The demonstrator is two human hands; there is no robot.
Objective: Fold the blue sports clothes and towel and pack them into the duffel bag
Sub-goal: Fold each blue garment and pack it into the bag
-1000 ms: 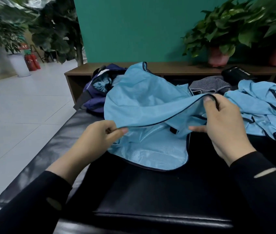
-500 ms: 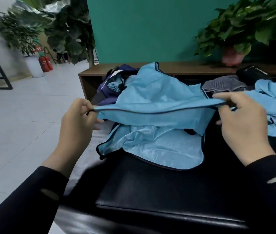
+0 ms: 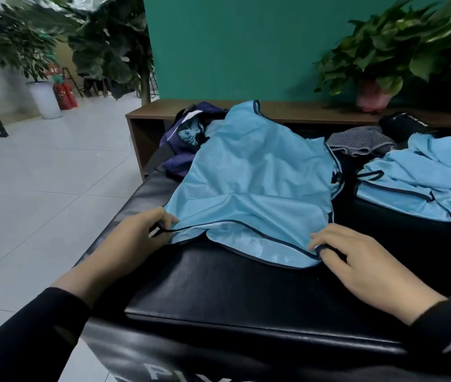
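The left hand [image 3: 139, 238] reaches in from the near left corner of the black bench [image 3: 218, 288]. Its arm is in a black sleeve [image 3: 34, 334]. The back of the hand faces up. The grip is pinching the dark hem at the near left corner of the blue shirt [image 3: 257, 175], with thumb and fingers pressed together on the cloth.

The right hand [image 3: 362, 263] comes in from the near right, also in a black sleeve. It lies low on the bench, back up. Its fingertips [image 3: 318, 243] are curled on the dark hem at the near right corner of the shirt and pinch it.

The shirt lies spread on the bench between the two hands. Its far end goes up over the dark bag [image 3: 183, 150] at the far left corner of the bench. A bit of blue cloth shows inside the bag.

More blue clothes [image 3: 422, 186] lie in a heap at the right edge of the bench. A grey striped cloth [image 3: 362, 142] lies past them, near the far edge. A black pouch [image 3: 403, 125] sits on the brown shelf [image 3: 246, 111] behind; it has white writing, too blurred to read.

White letters show on the near side of the bench, at the bottom. They are cut off, so I cannot read the word.

Potted plants [image 3: 375, 59] stand on the shelf by the green wall [image 3: 232, 45].
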